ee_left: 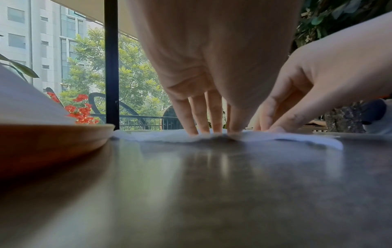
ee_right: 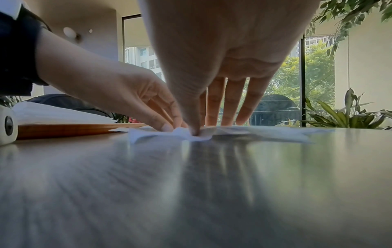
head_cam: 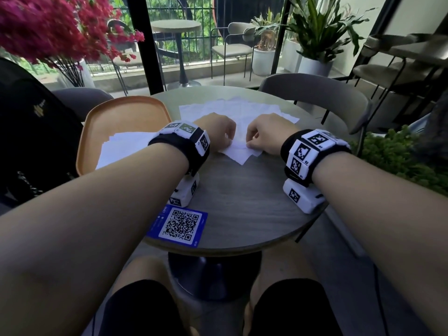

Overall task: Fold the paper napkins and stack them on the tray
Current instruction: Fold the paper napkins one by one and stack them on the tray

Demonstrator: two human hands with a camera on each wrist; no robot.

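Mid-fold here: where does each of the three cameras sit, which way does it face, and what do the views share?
Head: above, looking forward and down at the table; both forearms, the left hand, the right hand and the knees show.
Left wrist: at tabletop height, looking along the left hand's fingers toward the window.
Right wrist: equally low, looking along the right hand's fingers.
Shared: both hands on the napkin, and the tray.

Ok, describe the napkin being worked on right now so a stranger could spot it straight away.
Start at the round grey table, with an orange tray on its left side. Just right of the tray, mid-table, lies a white napkin with both hands on it. Unlike the stack on the tray and the flat sheets beyond, it is pinned under the left hand and right hand.
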